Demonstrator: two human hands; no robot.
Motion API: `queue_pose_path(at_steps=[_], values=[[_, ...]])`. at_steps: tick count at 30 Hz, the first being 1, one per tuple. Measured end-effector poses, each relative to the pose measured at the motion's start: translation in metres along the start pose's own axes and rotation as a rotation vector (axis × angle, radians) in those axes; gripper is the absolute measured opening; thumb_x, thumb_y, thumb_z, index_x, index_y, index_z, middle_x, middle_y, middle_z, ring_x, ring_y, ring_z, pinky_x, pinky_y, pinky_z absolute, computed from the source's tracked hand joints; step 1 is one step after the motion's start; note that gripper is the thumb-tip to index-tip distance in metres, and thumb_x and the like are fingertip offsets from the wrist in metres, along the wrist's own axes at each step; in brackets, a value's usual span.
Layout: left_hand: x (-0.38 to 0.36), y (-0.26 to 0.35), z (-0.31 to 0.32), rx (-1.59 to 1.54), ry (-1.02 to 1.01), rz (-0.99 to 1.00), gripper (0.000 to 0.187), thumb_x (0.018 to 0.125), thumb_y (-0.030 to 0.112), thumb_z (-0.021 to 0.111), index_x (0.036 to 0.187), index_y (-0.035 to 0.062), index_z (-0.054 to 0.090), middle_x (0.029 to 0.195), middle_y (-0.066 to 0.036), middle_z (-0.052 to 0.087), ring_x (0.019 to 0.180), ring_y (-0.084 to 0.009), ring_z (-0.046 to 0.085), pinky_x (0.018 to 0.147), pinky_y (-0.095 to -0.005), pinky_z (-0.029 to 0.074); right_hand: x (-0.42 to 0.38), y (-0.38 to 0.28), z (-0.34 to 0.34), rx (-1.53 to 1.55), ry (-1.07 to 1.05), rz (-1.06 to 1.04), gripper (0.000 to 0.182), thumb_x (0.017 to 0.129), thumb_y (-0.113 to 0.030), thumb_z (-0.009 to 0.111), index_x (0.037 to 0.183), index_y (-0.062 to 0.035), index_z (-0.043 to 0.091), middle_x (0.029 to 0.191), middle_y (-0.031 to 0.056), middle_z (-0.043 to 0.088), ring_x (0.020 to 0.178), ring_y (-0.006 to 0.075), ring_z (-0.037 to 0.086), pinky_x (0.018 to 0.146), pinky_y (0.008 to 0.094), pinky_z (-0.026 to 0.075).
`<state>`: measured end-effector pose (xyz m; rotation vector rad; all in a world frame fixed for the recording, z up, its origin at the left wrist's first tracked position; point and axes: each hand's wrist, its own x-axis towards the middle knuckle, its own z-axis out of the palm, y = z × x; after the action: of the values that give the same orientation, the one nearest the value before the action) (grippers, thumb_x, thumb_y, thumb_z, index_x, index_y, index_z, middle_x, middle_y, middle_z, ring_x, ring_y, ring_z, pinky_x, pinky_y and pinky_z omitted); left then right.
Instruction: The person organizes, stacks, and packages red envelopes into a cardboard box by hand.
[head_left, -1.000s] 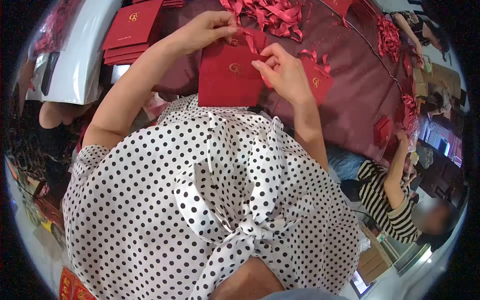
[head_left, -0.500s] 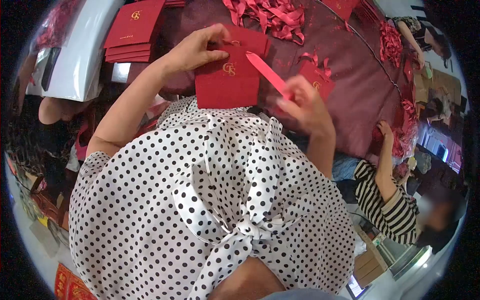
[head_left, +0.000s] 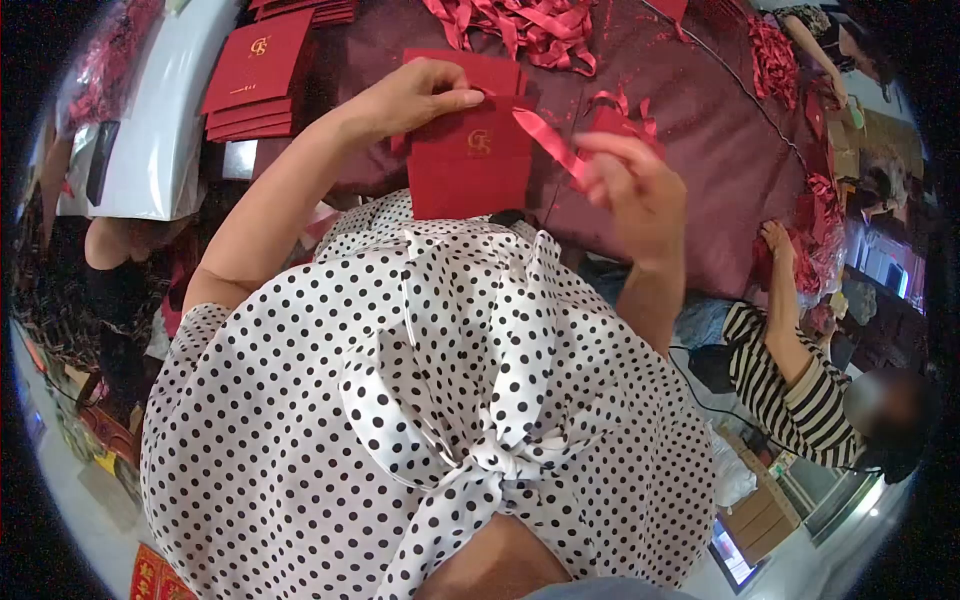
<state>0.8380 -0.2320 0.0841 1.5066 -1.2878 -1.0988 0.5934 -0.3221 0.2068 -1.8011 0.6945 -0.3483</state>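
A flat red paper gift bag (head_left: 470, 187) with a gold monogram lies at the table edge against my lap. My left hand (head_left: 435, 95) is closed at its top edge, thumb and forefinger pinched together there. Another red piece (head_left: 478, 68) shows just behind it. My right hand (head_left: 638, 190), slightly blurred, is to the right of the bag. Its fingers are closed on a red satin ribbon (head_left: 548, 138), whose cut end points up and left toward the bag.
Stacked red bags (head_left: 250, 75) stand at left near a white glossy surface (head_left: 155, 130). A ribbon heap (head_left: 515, 30) lies at the back. Another red bag with ribbon (head_left: 625, 125) sits beyond my right hand. A dark cord crosses the cloth (head_left: 720, 190). A person's striped sleeve (head_left: 790, 390) is at right.
My right hand has moved slightly right and turned, still with the ribbon. The bag has shifted a little right in view, and my left thumb now points right along its upper edge.
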Motion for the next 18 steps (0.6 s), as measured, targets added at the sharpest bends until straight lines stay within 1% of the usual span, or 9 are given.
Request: queue_pose_path(at_steps=[1,3,6,7,8,10,12,16,18], values=[[0.0,0.007,0.0,-0.092,-0.091,-0.059,0.03,0.089,0.031,0.057,0.075,0.0046,0.054,0.064,0.008,0.045,0.058,-0.0038,0.038,0.05,-0.0223,0.033,0.01,0.0,0.013,-0.289,0.024,-0.078,0.016,0.085,-0.003,0.055,0.096,-0.0021,0.066,0.084,0.0045,0.06,0.065,0.0077,0.053,0.059,0.0193,0.044],[-0.001,0.013,-0.012,-0.184,-0.267,-0.079,0.029,0.093,0.029,0.051,0.089,0.0025,0.06,0.074,0.009,0.053,0.067,-0.0021,0.046,0.06,-0.0196,0.039,0.026,0.018,0.03,-0.462,0.052,-0.497,0.013,0.081,-0.008,0.06,0.093,-0.0045,0.064,0.083,0.0105,0.058,0.066,0.0209,0.059,0.059,0.0268,0.047],[-0.004,0.004,-0.031,-0.254,-0.35,0.072,0.026,0.092,0.026,0.053,0.092,0.0012,0.061,0.08,0.008,0.057,0.075,-0.0009,0.049,0.072,-0.0178,0.041,0.039,0.033,0.052,-0.283,-0.04,-0.372,0.013,0.081,-0.007,0.061,0.093,-0.0026,0.063,0.088,0.0122,0.059,0.068,0.0231,0.06,0.061,0.0294,0.048],[-0.011,0.006,-0.033,-0.326,-0.261,-0.027,0.024,0.09,0.023,0.055,0.094,0.0002,0.062,0.084,0.007,0.06,0.079,-0.0003,0.05,0.078,-0.0173,0.04,0.042,0.032,0.057,-0.148,-0.08,-0.317,0.014,0.08,-0.007,0.061,0.093,-0.0025,0.063,0.087,0.0127,0.059,0.067,0.0233,0.06,0.061,0.0298,0.048],[-0.012,0.007,-0.038,-0.323,-0.252,-0.032,0.024,0.09,0.023,0.055,0.094,0.0002,0.062,0.084,0.007,0.06,0.079,-0.0003,0.05,0.078,-0.0173,0.04,0.042,0.027,0.057,-0.135,-0.158,-0.196,0.013,0.084,-0.005,0.058,0.096,-0.0012,0.063,0.086,0.0064,0.061,0.063,0.0097,0.055,0.058,0.0202,0.044],[-0.011,0.004,-0.047,-0.362,-0.402,0.024,0.021,0.089,0.022,0.057,0.086,0.0022,0.062,0.079,0.008,0.058,0.075,-0.0002,0.049,0.074,-0.0173,0.039,0.044,0.033,0.066,-0.059,-0.108,-0.147,0.011,0.084,-0.005,0.059,0.093,-0.0008,0.063,0.082,0.0054,0.062,0.063,0.0086,0.055,0.057,0.0198,0.044],[-0.014,0.003,-0.047,-0.39,-0.375,-0.014,0.02,0.089,0.022,0.058,0.081,0.0037,0.061,0.076,0.008,0.056,0.072,0.0001,0.047,0.07,-0.0172,0.038,0.046,0.037,0.073,0.001,-0.034,-0.086,0.007,0.083,-0.007,0.062,0.086,-0.0002,0.062,0.076,0.0038,0.063,0.064,0.0058,0.055,0.056,0.0189,0.043],[-0.011,-0.004,-0.039,-0.47,-0.355,-0.054,0.023,0.088,0.025,0.059,0.074,0.0069,0.058,0.07,0.01,0.052,0.068,0.0007,0.044,0.065,-0.0169,0.036,0.052,0.042,0.075,-0.049,-0.11,-0.099,0.01,0.082,-0.007,0.064,0.088,0.0003,0.062,0.076,0.0034,0.064,0.065,0.0055,0.056,0.056,0.0182,0.043],[-0.009,-0.006,-0.031,-0.504,-0.356,-0.059,0.024,0.088,0.026,0.059,0.073,0.0078,0.057,0.069,0.01,0.051,0.067,0.0009,0.043,0.064,-0.0169,0.035,0.055,0.049,0.076,-0.006,-0.08,-0.047,0.017,0.078,-0.014,0.069,0.089,-0.0015,0.064,0.07,0.0058,0.066,0.063,0.0072,0.06,0.057,0.0233,0.048]])
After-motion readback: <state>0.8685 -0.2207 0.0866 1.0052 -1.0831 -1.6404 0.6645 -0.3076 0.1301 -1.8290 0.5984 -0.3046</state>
